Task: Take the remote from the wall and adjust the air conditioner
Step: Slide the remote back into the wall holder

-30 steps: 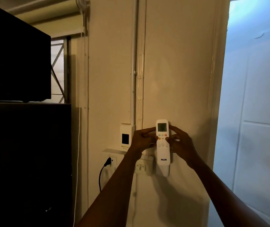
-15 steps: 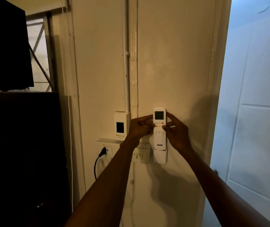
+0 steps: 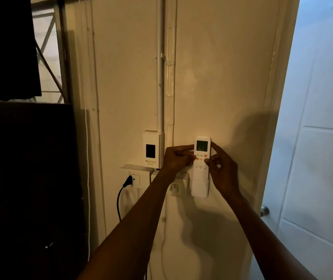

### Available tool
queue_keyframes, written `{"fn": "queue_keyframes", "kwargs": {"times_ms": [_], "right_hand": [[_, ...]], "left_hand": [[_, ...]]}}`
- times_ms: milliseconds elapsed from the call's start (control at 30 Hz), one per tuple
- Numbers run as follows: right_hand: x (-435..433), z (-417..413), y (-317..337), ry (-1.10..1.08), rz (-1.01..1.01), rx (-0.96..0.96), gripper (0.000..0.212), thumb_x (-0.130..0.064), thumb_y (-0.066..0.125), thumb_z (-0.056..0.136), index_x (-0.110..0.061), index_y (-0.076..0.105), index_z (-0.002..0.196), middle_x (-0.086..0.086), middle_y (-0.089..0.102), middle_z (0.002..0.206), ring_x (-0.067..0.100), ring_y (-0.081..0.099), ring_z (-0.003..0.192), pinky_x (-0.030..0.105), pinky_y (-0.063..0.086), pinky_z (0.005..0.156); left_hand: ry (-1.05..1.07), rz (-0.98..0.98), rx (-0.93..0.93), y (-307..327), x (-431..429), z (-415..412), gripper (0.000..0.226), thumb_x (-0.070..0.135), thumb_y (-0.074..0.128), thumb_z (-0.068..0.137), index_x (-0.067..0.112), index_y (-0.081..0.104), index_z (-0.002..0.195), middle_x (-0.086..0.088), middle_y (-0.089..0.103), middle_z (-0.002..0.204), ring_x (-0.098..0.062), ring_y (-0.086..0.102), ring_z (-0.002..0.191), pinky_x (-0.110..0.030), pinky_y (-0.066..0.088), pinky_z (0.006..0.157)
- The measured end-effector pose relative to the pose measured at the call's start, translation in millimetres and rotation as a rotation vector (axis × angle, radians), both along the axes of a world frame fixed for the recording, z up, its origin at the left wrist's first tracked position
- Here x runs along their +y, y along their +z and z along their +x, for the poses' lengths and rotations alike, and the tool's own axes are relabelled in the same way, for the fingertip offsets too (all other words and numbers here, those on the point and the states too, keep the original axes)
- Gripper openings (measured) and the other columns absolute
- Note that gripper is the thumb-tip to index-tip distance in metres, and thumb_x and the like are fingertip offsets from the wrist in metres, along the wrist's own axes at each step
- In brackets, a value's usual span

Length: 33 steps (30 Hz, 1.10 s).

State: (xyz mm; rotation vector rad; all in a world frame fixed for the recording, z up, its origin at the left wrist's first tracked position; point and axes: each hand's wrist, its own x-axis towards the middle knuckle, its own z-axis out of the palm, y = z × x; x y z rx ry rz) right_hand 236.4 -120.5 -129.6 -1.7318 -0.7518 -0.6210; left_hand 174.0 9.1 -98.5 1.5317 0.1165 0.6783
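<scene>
A white air-conditioner remote (image 3: 201, 156) with a lit green screen stands upright against the cream wall. Its lower end sits inside a white wall holder (image 3: 199, 187). My left hand (image 3: 178, 158) pinches the remote's left edge, fingertips by the orange button. My right hand (image 3: 223, 170) grips its right edge, with the thumb on the button area. Both forearms reach up from the bottom of the view. The remote's lower part is hidden inside the holder.
Left of the remote are a white National box (image 3: 152, 149), a socket with a black plug (image 3: 130, 180) and a light switch (image 3: 174, 187). A dark cabinet (image 3: 26, 178) fills the left. A white door (image 3: 323, 158) with a knob (image 3: 264, 211) stands at the right.
The remote has slid down deeper into the holder, and its AUX label is now hidden. Both hands stayed on its sides. The view moved closer and slightly right.
</scene>
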Motion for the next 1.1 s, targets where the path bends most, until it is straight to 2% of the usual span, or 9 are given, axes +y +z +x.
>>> {"fn": "queue_keyframes", "kwargs": {"times_ms": [233,300,367,533,633,767,867,967,1100], "right_hand": [[0.2,-15.4,-27.0,-0.067,0.044,0.001,0.038,-0.019,0.057,0.091,-0.009,0.058,0.128,0.017,0.068,0.113,0.029,0.067,0.1,0.038,0.055,0.088],[1.7,-17.0,-28.9,-0.085,0.023,0.004,0.039,-0.019,0.057,0.091,-0.009,0.057,0.129,0.018,0.067,0.112,0.031,0.066,0.102,0.048,0.056,0.088],[2.4,-19.3,-29.7,-0.104,-0.003,0.011,0.043,-0.02,0.058,0.09,-0.009,0.055,0.132,0.019,0.066,0.114,0.034,0.065,0.103,0.051,0.055,0.089],[2.4,-25.6,-29.8,-0.129,-0.048,0.002,0.047,-0.02,0.06,0.089,-0.009,0.053,0.134,0.018,0.065,0.118,0.035,0.063,0.107,0.05,0.054,0.092],[2.8,-28.3,-29.8,-0.157,-0.062,0.011,0.046,-0.019,0.058,0.089,-0.008,0.053,0.133,0.019,0.064,0.118,0.036,0.062,0.107,0.047,0.054,0.091],[3.6,-31.8,-29.2,-0.179,-0.066,0.044,0.046,-0.018,0.057,0.09,-0.009,0.051,0.135,0.019,0.061,0.12,0.037,0.06,0.11,0.048,0.054,0.091],[3.6,-33.3,-29.0,-0.189,-0.071,0.057,0.047,-0.018,0.058,0.089,-0.009,0.052,0.134,0.019,0.06,0.118,0.037,0.06,0.11,0.046,0.055,0.089],[3.1,-33.5,-30.1,-0.2,-0.094,0.081,0.049,-0.016,0.059,0.089,-0.012,0.05,0.136,0.017,0.06,0.12,0.036,0.06,0.111,0.046,0.055,0.089],[2.2,-33.1,-30.6,-0.202,-0.122,0.096,0.05,-0.01,0.057,0.089,-0.013,0.048,0.138,0.017,0.059,0.121,0.036,0.058,0.114,0.044,0.053,0.089]], "left_hand": [[0.109,0.011,0.062,-17.6,-7.4,1.4,0.027,0.002,0.069,0.081,0.006,0.07,0.109,-0.012,0.071,0.113,-0.024,0.069,0.1,-0.015,0.054,0.06],[0.138,0.028,0.056,-21.2,-9.3,1.5,0.027,0.005,0.069,0.082,0.007,0.07,0.109,-0.011,0.071,0.113,-0.017,0.067,0.093,-0.012,0.053,0.06],[0.166,0.036,0.034,-24.1,-11.0,1.0,0.027,0.005,0.07,0.082,0.006,0.071,0.109,-0.009,0.071,0.112,-0.013,0.064,0.089,-0.011,0.052,0.063],[0.202,0.053,-0.01,-30.3,-11.7,1.6,0.026,0.003,0.071,0.08,0.005,0.072,0.106,-0.011,0.071,0.114,-0.013,0.064,0.093,-0.022,0.054,0.078],[0.248,0.087,-0.012,-31.8,-14.9,2.7,0.023,0.002,0.07,0.08,0.004,0.072,0.104,-0.013,0.071,0.114,-0.022,0.067,0.1,-0.035,0.055,0.09],[0.298,0.136,0.014,-33.0,-17.5,4.7,0.024,0.005,0.069,0.082,0.004,0.072,0.106,-0.013,0.071,0.115,-0.027,0.067,0.106,-0.04,0.053,0.096],[0.314,0.188,0.019,-34.3,-19.0,3.0,0.027,0.007,0.067,0.084,0.005,0.071,0.111,-0.013,0.07,0.118,-0.027,0.066,0.11,-0.036,0.051,0.098],[0.307,0.247,0.015,-35.5,-20.8,0.2,0.029,0.006,0.067,0.083,0.005,0.069,0.113,-0.013,0.07,0.119,-0.027,0.065,0.111,-0.031,0.049,0.093],[0.285,0.268,0.056,-34.4,-21.5,-1.0,0.032,0.004,0.068,0.082,0.004,0.068,0.114,-0.014,0.068,0.121,-0.028,0.064,0.114,-0.037,0.05,0.096]]}}
